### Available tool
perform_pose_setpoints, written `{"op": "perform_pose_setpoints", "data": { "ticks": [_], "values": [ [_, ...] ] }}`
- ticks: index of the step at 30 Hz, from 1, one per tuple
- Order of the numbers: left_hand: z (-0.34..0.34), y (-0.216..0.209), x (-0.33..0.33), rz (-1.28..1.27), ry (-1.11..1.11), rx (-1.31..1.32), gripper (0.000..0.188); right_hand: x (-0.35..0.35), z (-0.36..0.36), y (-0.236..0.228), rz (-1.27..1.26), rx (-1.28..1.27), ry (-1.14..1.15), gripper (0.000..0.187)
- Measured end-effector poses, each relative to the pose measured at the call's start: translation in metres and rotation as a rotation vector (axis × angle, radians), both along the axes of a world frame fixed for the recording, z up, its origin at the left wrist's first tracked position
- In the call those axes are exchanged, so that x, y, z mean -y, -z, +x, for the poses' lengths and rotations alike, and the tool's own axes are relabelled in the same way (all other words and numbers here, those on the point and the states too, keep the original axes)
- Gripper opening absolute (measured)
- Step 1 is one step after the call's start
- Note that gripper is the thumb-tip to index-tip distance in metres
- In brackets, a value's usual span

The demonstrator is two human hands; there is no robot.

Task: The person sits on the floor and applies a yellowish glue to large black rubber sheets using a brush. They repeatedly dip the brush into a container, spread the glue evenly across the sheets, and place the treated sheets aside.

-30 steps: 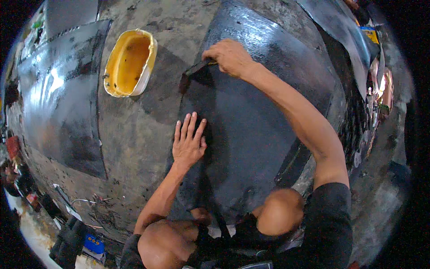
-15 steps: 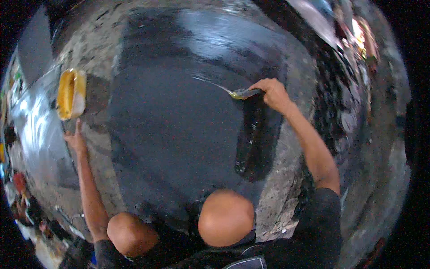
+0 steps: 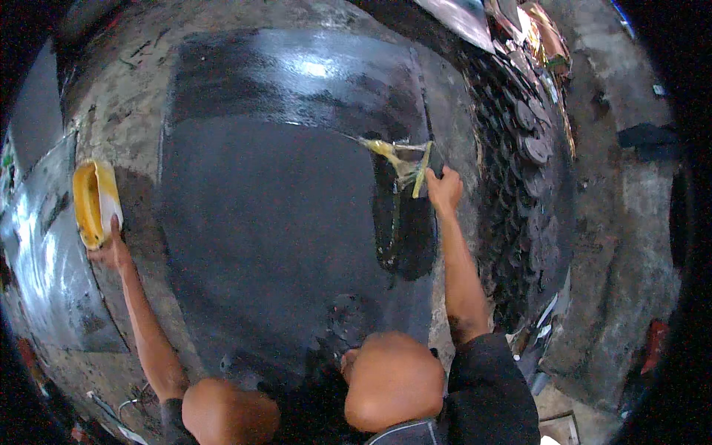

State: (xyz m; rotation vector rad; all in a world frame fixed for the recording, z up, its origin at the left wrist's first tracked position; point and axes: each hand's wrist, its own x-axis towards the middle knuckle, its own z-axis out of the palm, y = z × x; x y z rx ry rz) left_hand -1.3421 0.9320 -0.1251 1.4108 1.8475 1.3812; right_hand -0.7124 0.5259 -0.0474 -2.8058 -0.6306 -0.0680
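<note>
A large black sheet (image 3: 267, 208) lies flat on the ground before my knees, glossy and wet along its far side. My right hand (image 3: 446, 190) is closed on a flat spreader (image 3: 427, 169) at the sheet's right side. Stringy yellowish glue (image 3: 393, 159) stretches between the spreader's edge and the sheet. Below it runs a dark wet strip (image 3: 408, 245). On the left, my left hand (image 3: 113, 251) grips the near end of a yellow and white plastic tub (image 3: 109, 194), thumb along its side; some fingers are hidden. The tub's inside is coated yellow.
A shiny grey sheet (image 3: 44, 252) lies at the left, by the tub. To the right of the black sheet, a long heap of dark rounded pieces (image 3: 519, 178) covers the ground. My bare knees (image 3: 393, 382) are at the near edge.
My left hand has come from just below the tub to grip it. The right hand has drawn nearer, turning the spreader more upright, with glue strands now stretched from it. The whole view has shifted.
</note>
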Motion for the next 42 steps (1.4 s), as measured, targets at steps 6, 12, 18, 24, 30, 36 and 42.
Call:
{"op": "perform_pose_setpoints", "data": {
  "ticks": [6, 12, 18, 24, 30, 36, 42],
  "values": [
    [-0.066, 0.005, 0.093, -0.03, 0.06, -0.186, 0.089, -0.12, -0.024, 0.041, -0.065, 0.048, -0.117, 0.065],
    [-0.023, -0.043, 0.233, -0.313, 0.56, -0.33, 0.091, -0.365, -0.176, 0.023, 0.018, 0.023, -0.605, 0.053],
    [0.004, -0.047, 0.239, -0.478, 0.739, -0.532, 0.096, -0.46, -0.311, 0.026, -0.065, -0.028, -0.83, 0.041],
    [0.007, -0.049, 0.237, -0.518, 0.796, -0.48, 0.094, -0.451, -0.3, -0.014, -0.188, -0.014, -1.054, 0.037],
    [0.002, -0.048, 0.25, -0.542, 0.812, -0.536, 0.089, -0.398, -0.321, 0.021, 0.042, -0.11, -1.648, 0.039],
    [-0.009, -0.043, 0.238, -0.447, 0.866, -0.553, 0.09, -0.432, -0.225, 0.051, 0.01, -0.194, -1.846, 0.044],
    [-0.074, -0.024, 0.161, -0.329, 0.23, -0.193, 0.073, -0.191, -0.031, -0.002, -0.182, -0.278, -1.4, 0.041]
  ]
}}
